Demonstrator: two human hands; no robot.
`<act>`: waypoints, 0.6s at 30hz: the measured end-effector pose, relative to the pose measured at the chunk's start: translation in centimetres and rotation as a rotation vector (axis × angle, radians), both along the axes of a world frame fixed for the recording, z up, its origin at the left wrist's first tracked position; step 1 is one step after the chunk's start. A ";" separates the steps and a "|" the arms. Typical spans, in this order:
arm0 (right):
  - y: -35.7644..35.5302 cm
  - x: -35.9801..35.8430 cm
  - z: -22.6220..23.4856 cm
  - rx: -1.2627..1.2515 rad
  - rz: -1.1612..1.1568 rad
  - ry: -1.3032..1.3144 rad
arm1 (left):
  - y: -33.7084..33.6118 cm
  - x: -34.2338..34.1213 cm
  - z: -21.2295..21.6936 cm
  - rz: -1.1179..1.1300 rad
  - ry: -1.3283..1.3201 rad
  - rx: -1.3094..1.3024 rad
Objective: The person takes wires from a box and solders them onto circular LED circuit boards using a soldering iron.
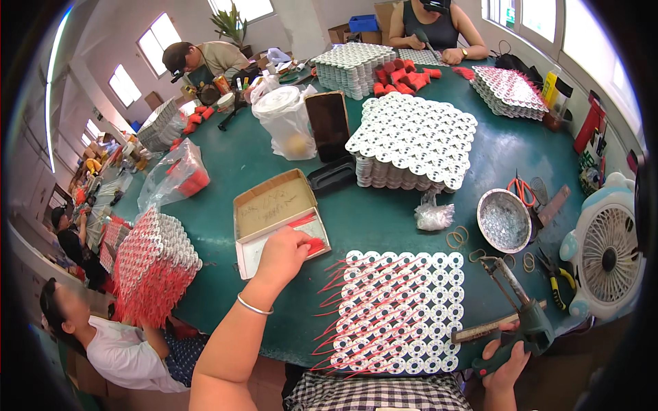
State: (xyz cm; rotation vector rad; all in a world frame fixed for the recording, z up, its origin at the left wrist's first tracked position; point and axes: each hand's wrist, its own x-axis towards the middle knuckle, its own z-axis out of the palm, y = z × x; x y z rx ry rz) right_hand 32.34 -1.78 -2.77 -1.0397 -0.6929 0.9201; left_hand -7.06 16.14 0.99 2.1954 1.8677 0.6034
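The left hand (289,246) bends over slim red wires (315,244) in a shallow cardboard box (264,214), its pinch hidden; a flat panel of white ringed discs (397,313) lies between it and the right hand (507,368), wrapped round a green plastic soldering gun (533,332).

My bare left arm (228,346) rises from the lower edge and slants up and to the right, much more of it showing than of the right. My left wrist (266,286) runs nearly in line with it, and my left hand (286,252) is turned back-up, fingers bent downward; their tips are too small to read clearly. My right hand (506,370) sits low and well out to the right, its fingers curled in a grip, the thumb not clearly told from them. Only a short stretch of my right forearm (500,399) shows below it.
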 end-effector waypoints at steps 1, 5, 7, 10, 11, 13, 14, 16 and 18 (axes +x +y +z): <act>0.0 0.0 0.0 -0.005 -0.002 -0.002 | 0.1 -0.2 -0.1 0.040 -0.077 -0.007; 0.4 -0.4 0.2 0.005 0.037 0.020 | 0.6 0.2 0.5 0.075 -0.182 -0.008; 0.4 -0.4 0.2 -0.007 0.030 0.020 | 1.2 0.3 0.9 0.056 -0.159 -0.018; 0.5 -0.2 0.1 0.019 0.040 -0.016 | 1.2 0.7 1.8 0.155 -0.223 -0.008; 0.5 -0.2 0.1 0.015 0.043 -0.016 | 1.3 0.3 1.5 0.159 -0.222 -0.012; 0.6 -0.2 0.2 0.017 0.045 -0.033 | 1.7 -0.8 0.3 0.239 -0.700 -0.065; 0.6 -0.2 0.2 0.015 0.045 -0.035 | 1.7 -1.3 0.2 0.239 -0.701 -0.067; 0.5 -0.2 0.3 -0.025 0.007 -0.015 | 1.7 -2.2 0.1 0.232 -0.875 -0.022; 0.5 -0.3 0.4 -0.012 0.018 -0.024 | 1.6 -2.3 0.0 0.193 -0.911 0.010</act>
